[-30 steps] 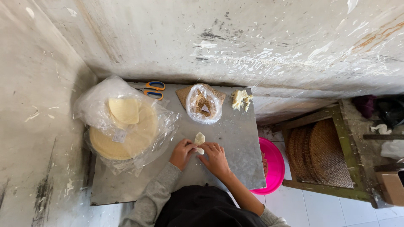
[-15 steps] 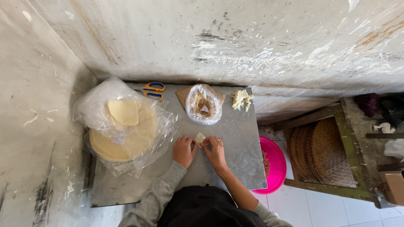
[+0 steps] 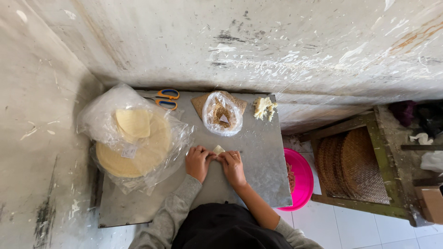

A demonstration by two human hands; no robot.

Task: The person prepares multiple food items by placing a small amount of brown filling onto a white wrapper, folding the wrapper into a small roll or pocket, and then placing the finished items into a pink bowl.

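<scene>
Stained, paint-flecked walls are closing in around a grey metal table [image 3: 258, 152] at the centre of the frame. At centre left a clear plastic bag of round pale wrappers [image 3: 134, 138] is sprawling over the tabletop. Above the middle, a smaller bag of brown filling [image 3: 222, 114] is sitting on the table. Just below centre, the left hand [image 3: 198, 162] and right hand [image 3: 232, 167] are pinching a small pale folded wrapper [image 3: 218, 149] between their fingertips, both closed on it.

Stained, paint-flecked grey walls [image 3: 277, 41] meet at a corner above a white tiled floor [image 3: 360, 230] in daylight.
</scene>
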